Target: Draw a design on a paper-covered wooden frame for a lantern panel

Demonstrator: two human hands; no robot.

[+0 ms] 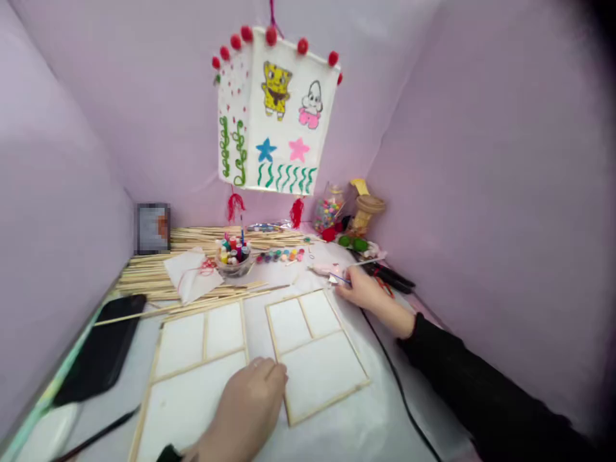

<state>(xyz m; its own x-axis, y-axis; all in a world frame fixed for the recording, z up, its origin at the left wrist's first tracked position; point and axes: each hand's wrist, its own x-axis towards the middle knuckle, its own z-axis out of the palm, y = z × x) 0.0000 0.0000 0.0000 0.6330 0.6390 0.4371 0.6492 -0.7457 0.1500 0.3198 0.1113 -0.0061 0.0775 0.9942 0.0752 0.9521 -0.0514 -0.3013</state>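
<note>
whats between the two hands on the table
In the head view, the right framed paper panel lies between them: the left hand rests at its near-left edge, the right hand is just past its far-right corner.

I can read no words, numbers or brand names anywhere. The hanging lantern [276,109] in front of me carries only painted cartoon figures, two stars and green squiggles, no lettering.

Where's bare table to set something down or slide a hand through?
Bare patches: the white strip between the left frame and right frame, partly under the left hand; the near-right corner beside the black cable. Crowded: the back, with bamboo sticks, paint bowl and tools by the right hand.
</note>
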